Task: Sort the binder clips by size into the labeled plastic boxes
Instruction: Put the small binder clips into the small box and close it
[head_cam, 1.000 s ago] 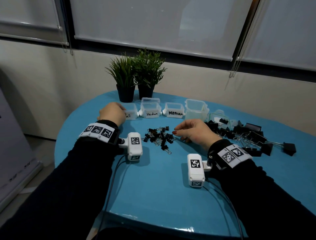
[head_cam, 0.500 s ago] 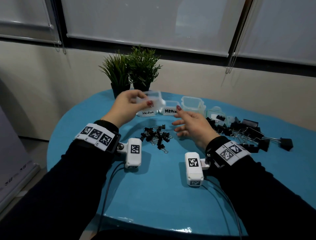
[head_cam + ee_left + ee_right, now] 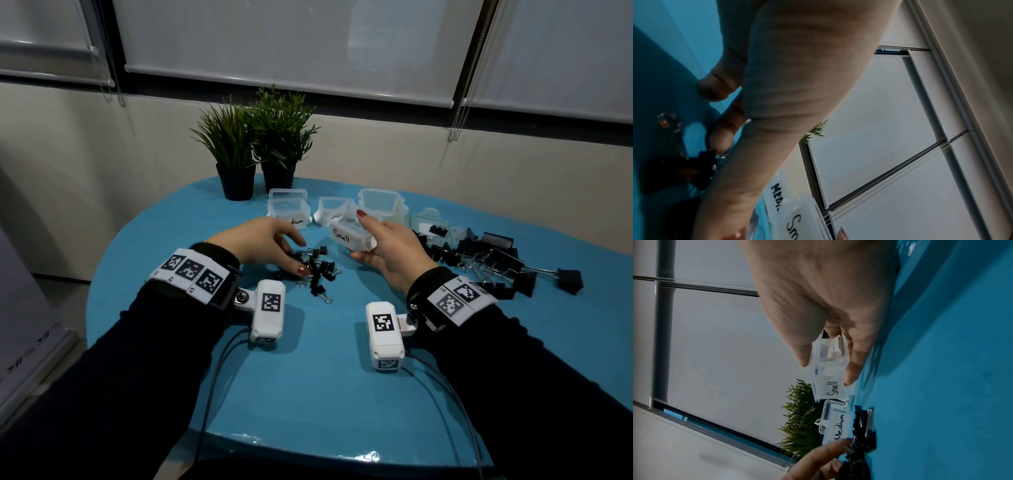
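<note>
Right now the right hand (image 3: 387, 246) grips the Small box (image 3: 349, 234) between thumb and fingers, raised off the blue counter (image 3: 325, 377) beside the small binder clips (image 3: 317, 267). The left hand (image 3: 263, 243) reaches down into that pile, fingers curled; it seems to pinch a clip, though the wrist view is too blurred to be sure. Tangled wire handles could drag extra clips along, and the lightly held box could tip. Larger clips (image 3: 493, 260) lie to the right.
</note>
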Demonstrator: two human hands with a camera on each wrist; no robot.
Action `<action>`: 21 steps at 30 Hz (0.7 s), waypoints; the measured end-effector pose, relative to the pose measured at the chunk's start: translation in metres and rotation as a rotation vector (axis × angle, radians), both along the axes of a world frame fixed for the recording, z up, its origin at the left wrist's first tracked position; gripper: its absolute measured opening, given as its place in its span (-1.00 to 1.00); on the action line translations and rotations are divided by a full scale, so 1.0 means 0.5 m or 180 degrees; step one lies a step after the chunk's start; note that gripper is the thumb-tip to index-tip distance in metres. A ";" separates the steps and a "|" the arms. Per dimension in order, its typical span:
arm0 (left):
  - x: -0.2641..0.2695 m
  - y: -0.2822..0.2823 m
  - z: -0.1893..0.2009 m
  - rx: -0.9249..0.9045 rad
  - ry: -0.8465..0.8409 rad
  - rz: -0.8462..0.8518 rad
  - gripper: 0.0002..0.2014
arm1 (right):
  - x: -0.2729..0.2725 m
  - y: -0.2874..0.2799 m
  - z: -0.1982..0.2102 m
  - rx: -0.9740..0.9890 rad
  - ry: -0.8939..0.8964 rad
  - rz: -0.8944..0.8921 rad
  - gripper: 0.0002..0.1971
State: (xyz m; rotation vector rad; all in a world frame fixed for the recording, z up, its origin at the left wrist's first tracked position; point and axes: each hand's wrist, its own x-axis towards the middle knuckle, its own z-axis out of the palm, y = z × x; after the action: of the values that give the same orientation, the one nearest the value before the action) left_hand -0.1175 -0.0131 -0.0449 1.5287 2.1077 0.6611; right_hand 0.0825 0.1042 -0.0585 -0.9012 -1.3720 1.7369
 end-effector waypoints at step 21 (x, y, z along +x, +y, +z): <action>0.036 0.025 0.010 0.2371 -0.1299 -0.0037 -0.80 | 0.000 -0.018 0.000 0.0042 -0.0046 0.0466 -0.57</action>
State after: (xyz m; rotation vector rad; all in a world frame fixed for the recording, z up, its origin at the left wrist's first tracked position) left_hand -0.0995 -0.0006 -0.0401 1.5548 1.6075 1.7252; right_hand 0.0825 0.0955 -0.0586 -0.8251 -1.4895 1.8311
